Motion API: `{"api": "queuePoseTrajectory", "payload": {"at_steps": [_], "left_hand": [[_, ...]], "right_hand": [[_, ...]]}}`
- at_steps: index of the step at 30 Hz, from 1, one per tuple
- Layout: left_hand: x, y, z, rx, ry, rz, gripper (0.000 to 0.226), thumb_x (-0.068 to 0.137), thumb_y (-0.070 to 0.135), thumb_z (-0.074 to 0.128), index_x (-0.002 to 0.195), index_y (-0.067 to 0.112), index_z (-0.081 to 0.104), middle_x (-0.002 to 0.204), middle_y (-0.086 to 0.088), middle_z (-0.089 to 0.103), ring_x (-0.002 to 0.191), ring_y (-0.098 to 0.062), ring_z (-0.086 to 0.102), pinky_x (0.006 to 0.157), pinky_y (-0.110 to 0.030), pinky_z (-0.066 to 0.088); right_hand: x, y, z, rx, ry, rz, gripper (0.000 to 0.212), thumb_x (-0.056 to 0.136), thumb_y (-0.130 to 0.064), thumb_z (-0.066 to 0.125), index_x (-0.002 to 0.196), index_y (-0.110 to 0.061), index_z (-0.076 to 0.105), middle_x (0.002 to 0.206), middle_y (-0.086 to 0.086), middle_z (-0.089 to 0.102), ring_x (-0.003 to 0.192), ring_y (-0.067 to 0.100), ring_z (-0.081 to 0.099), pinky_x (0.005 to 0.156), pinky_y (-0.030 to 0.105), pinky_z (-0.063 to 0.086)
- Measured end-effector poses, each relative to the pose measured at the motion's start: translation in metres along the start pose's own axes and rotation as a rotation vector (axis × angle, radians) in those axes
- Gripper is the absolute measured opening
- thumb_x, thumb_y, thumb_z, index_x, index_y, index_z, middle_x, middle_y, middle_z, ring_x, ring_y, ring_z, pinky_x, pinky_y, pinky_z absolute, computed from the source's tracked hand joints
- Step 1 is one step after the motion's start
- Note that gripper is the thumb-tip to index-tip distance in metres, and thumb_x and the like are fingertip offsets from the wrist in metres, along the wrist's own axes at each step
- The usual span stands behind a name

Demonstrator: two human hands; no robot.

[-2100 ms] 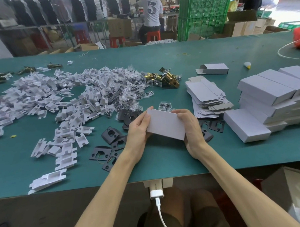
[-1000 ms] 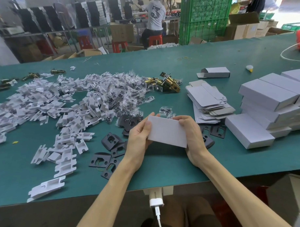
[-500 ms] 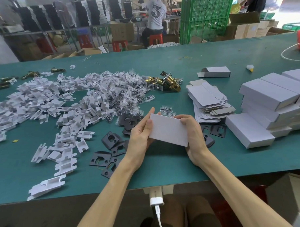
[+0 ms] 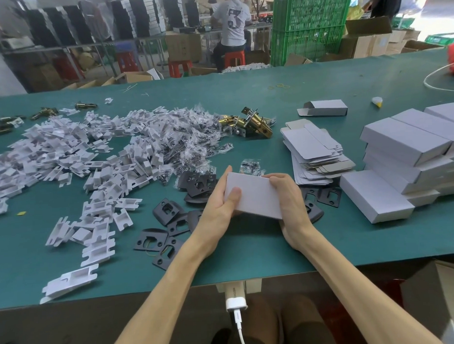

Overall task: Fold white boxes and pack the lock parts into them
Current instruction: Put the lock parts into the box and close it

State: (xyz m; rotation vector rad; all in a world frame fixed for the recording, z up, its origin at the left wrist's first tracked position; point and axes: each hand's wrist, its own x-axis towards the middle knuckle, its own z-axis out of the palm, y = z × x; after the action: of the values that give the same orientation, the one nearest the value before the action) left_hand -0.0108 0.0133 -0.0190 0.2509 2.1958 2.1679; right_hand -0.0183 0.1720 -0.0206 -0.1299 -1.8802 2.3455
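Left hand (image 4: 217, 210) and right hand (image 4: 290, 200) grip a closed white box (image 4: 255, 198) by its ends, thumbs on top, fingers curled around, held just above the green table (image 4: 249, 250) near black strike plates (image 4: 168, 220).

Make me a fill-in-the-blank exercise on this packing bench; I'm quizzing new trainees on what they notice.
1. The left hand lays its ____ on the top face of the white box.
2. The flat unfolded blanks are stacked on the ____ side of the right hand.
3. The plates scattered beside the left hand are ____ in colour.

Missing words: thumb; right; black.
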Motion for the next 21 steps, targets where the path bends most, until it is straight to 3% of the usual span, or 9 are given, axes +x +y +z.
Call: {"api": "queuePoseTrajectory", "payload": {"at_steps": [4, 8, 12, 14, 16, 18, 21], "left_hand": [[-0.0006, 0.0005, 0.0000, -0.008, -0.010, 0.010, 0.063, 0.108, 0.023, 0.049, 0.164, 0.028, 0.020, 0.157, -0.006, 0.046, 0.126, -0.015, 0.057, 0.107, -0.035, 0.053], [0.0001, -0.0007, 0.0009, -0.003, -0.022, 0.015, 0.066, 0.107, 0.028, 0.048, 0.165, 0.030, 0.017, 0.156, -0.005, 0.047, 0.123, -0.012, 0.056, 0.111, -0.039, 0.050], [0.0014, -0.0012, 0.0007, -0.012, -0.020, 0.011, 0.065, 0.108, 0.027, 0.048, 0.165, 0.031, 0.015, 0.150, -0.004, 0.051, 0.115, -0.010, 0.058, 0.102, -0.032, 0.055], [0.0006, -0.0007, 0.0010, 0.004, -0.019, 0.003, 0.069, 0.105, 0.033, 0.049, 0.165, 0.031, 0.014, 0.151, -0.003, 0.050, 0.120, -0.012, 0.058, 0.108, -0.036, 0.052], [0.0007, -0.0016, 0.0006, 0.028, -0.008, -0.015, 0.074, 0.101, 0.038, 0.050, 0.165, 0.026, 0.015, 0.158, -0.004, 0.044, 0.137, -0.018, 0.052, 0.119, -0.045, 0.042], [0.0030, -0.0036, -0.0006, 0.029, 0.040, -0.025, 0.065, 0.107, 0.032, 0.048, 0.165, 0.019, 0.021, 0.160, -0.007, 0.043, 0.145, -0.026, 0.045, 0.123, -0.050, 0.035], [0.0051, -0.0060, -0.0035, 0.009, 0.111, -0.053, 0.052, 0.111, 0.021, 0.046, 0.161, 0.010, 0.033, 0.153, -0.011, 0.053, 0.142, -0.032, 0.049, 0.121, -0.053, 0.036]], "right_hand": [[0.0005, 0.0006, 0.0002, 0.010, -0.004, -0.007, 0.035, 0.083, -0.040, 0.055, 0.104, -0.012, 0.060, 0.090, -0.003, 0.063, 0.068, -0.002, 0.061, 0.058, 0.017, 0.050], [0.0010, 0.0012, -0.0002, 0.000, -0.010, -0.009, 0.033, 0.083, -0.041, 0.055, 0.103, -0.014, 0.059, 0.091, -0.002, 0.062, 0.068, -0.003, 0.060, 0.057, 0.017, 0.050], [0.0008, 0.0009, 0.0002, -0.016, -0.021, -0.001, 0.035, 0.083, -0.045, 0.055, 0.104, -0.016, 0.056, 0.093, 0.000, 0.061, 0.068, -0.001, 0.060, 0.058, 0.018, 0.049], [0.0007, -0.0003, 0.0012, -0.035, -0.030, 0.007, 0.035, 0.084, -0.046, 0.055, 0.104, -0.017, 0.054, 0.093, 0.000, 0.059, 0.068, 0.000, 0.060, 0.058, 0.019, 0.049], [0.0009, -0.0003, 0.0020, -0.074, -0.027, 0.001, 0.030, 0.088, -0.045, 0.054, 0.104, -0.019, 0.052, 0.095, 0.001, 0.058, 0.069, 0.000, 0.058, 0.058, 0.018, 0.048], [0.0011, 0.0010, 0.0028, -0.153, -0.028, -0.022, 0.020, 0.099, -0.039, 0.053, 0.106, -0.021, 0.051, 0.099, 0.001, 0.057, 0.075, 0.002, 0.057, 0.063, 0.019, 0.048], [-0.0006, 0.0009, 0.0063, -0.280, -0.003, -0.096, 0.014, 0.105, -0.032, 0.050, 0.112, -0.021, 0.051, 0.107, 0.001, 0.058, 0.093, 0.012, 0.056, 0.078, 0.025, 0.047]]}}
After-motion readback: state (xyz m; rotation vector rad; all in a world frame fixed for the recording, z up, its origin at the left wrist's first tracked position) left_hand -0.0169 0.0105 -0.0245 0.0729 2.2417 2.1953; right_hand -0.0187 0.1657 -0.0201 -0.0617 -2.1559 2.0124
